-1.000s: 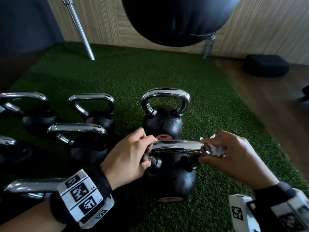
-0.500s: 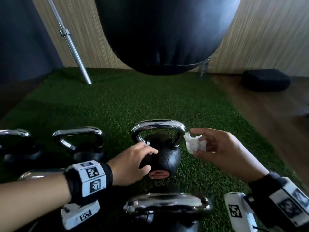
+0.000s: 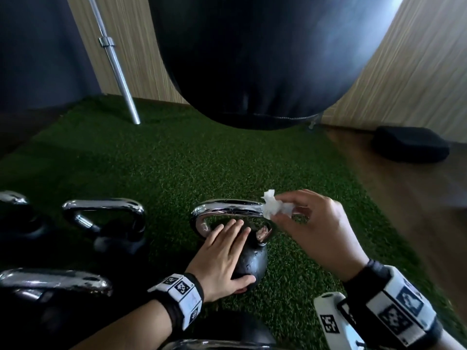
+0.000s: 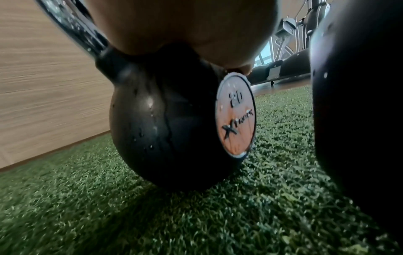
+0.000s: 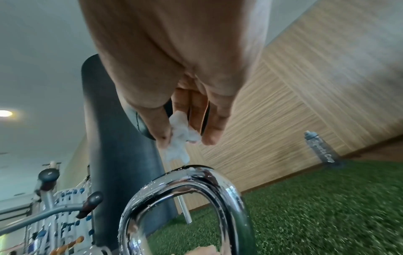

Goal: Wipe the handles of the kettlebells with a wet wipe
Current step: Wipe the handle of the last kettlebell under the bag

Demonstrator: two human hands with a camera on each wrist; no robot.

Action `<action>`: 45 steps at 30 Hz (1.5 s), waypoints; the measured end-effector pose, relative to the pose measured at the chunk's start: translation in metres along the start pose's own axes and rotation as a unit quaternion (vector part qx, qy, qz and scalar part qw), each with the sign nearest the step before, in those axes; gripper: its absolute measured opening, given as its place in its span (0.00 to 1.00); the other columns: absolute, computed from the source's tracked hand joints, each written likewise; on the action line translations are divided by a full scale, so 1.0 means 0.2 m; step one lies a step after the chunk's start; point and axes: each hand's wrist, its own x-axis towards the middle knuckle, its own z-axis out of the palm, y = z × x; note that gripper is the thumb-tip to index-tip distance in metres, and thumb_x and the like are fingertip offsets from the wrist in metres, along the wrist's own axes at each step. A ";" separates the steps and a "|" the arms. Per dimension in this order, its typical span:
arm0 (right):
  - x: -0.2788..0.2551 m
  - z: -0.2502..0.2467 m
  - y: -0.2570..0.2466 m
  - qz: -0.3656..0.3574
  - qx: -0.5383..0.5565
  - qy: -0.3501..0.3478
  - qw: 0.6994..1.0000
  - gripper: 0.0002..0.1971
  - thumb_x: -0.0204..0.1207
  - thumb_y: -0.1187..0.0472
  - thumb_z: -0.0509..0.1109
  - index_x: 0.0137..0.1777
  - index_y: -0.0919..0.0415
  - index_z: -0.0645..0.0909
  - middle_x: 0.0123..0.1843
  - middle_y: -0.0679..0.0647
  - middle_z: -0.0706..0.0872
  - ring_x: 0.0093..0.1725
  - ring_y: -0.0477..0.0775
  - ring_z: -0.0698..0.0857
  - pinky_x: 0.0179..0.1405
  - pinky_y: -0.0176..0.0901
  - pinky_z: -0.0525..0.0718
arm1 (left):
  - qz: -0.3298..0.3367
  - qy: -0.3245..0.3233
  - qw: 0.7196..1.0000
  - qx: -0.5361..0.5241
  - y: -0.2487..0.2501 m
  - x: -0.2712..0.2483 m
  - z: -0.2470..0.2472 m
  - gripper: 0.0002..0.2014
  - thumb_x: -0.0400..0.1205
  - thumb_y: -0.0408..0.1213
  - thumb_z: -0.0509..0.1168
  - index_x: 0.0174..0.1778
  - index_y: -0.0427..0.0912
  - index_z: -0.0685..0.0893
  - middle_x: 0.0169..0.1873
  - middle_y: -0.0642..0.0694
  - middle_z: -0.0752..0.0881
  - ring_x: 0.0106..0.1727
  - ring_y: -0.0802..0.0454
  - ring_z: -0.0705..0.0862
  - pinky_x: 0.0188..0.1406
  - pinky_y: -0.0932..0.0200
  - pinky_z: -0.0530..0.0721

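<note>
You are at the start of wiping this kettlebell (image 3: 249, 258), which stands upright on the green turf (image 3: 177, 160) in front of you, its chrome handle (image 3: 227, 209) arching over the black ball. Your left hand (image 3: 222, 258) lies flat on the ball, fingers straight and close together reaching up under the handle, thumb down by the round label; that steadies the weight. Your right hand (image 3: 321, 228) pinches the crumpled wet wipe (image 3: 274, 207) between thumb and fingertips, and the wad sits at the right-hand top corner of the handle, touching it or just beside it; the right wrist view shows the wipe (image 5: 181, 138) hanging just above the chrome, which is beaded with droplets. The next move, as I judge it, calls for you to fold the wipe round the bar and draw it along the top towards the left corner, then down each side leg. Other kettlebells (image 3: 106, 223) wait to your left.
</note>
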 end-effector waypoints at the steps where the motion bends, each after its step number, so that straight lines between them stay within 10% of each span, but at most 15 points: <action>1: 0.02 0.02 -0.02 -0.012 -0.001 0.004 1.000 0.16 0.72 0.59 0.83 0.59 0.48 0.90 0.51 0.37 0.91 0.49 0.34 0.89 0.52 0.27 0.87 | 0.000 0.004 1.000 -0.002 0.00 0.00 0.01 0.52 0.78 0.75 0.56 0.88 0.38 0.62 0.88 0.37 0.61 0.89 0.42 0.59 0.84 0.43 0.53; 18: 0.12 0.21 -0.07 -0.094 -0.149 -0.029 0.984 0.12 0.75 0.71 0.74 0.53 0.57 0.91 0.45 0.47 0.83 0.44 0.50 0.84 0.49 0.40 0.87 | -0.022 0.075 0.997 -0.020 0.02 0.01 0.10 0.51 0.74 0.74 0.60 0.85 0.40 0.67 0.86 0.37 0.66 0.87 0.42 0.65 0.83 0.43 0.59; 22: 0.13 0.14 -0.08 -0.071 -0.171 -0.046 0.982 0.09 0.77 0.70 0.74 0.51 0.58 0.91 0.46 0.45 0.81 0.43 0.45 0.82 0.43 0.20 0.76 | -0.025 0.067 0.997 -0.009 0.02 0.00 0.09 0.51 0.75 0.74 0.60 0.86 0.39 0.67 0.87 0.38 0.65 0.87 0.42 0.64 0.84 0.43 0.57; 27: 0.12 0.18 -0.13 -0.081 -0.193 -0.060 0.976 0.07 0.71 0.76 0.75 0.45 0.66 0.90 0.44 0.56 0.87 0.43 0.58 0.87 0.46 0.52 0.90 | -0.028 0.069 0.997 -0.005 0.03 0.01 0.08 0.51 0.74 0.73 0.62 0.85 0.39 0.70 0.86 0.37 0.67 0.86 0.41 0.67 0.83 0.42 0.60; 33: 0.08 0.10 0.06 0.041 -0.183 -0.072 0.980 0.09 0.82 0.68 0.70 0.58 0.60 0.89 0.55 0.51 0.89 0.42 0.41 0.82 0.34 0.15 0.76 | -0.035 0.050 0.998 -0.003 0.04 0.00 0.06 0.50 0.75 0.73 0.61 0.86 0.40 0.69 0.85 0.36 0.67 0.86 0.40 0.68 0.82 0.41 0.61; 45: 0.05 0.13 0.30 0.076 -0.108 -0.110 0.985 0.09 0.80 0.65 0.75 0.38 0.60 0.89 0.32 0.45 0.86 0.27 0.36 0.80 0.26 0.24 0.75 | -0.046 0.005 0.999 0.015 0.04 0.01 0.03 0.52 0.74 0.76 0.59 0.86 0.41 0.66 0.86 0.38 0.66 0.86 0.42 0.67 0.82 0.42 0.58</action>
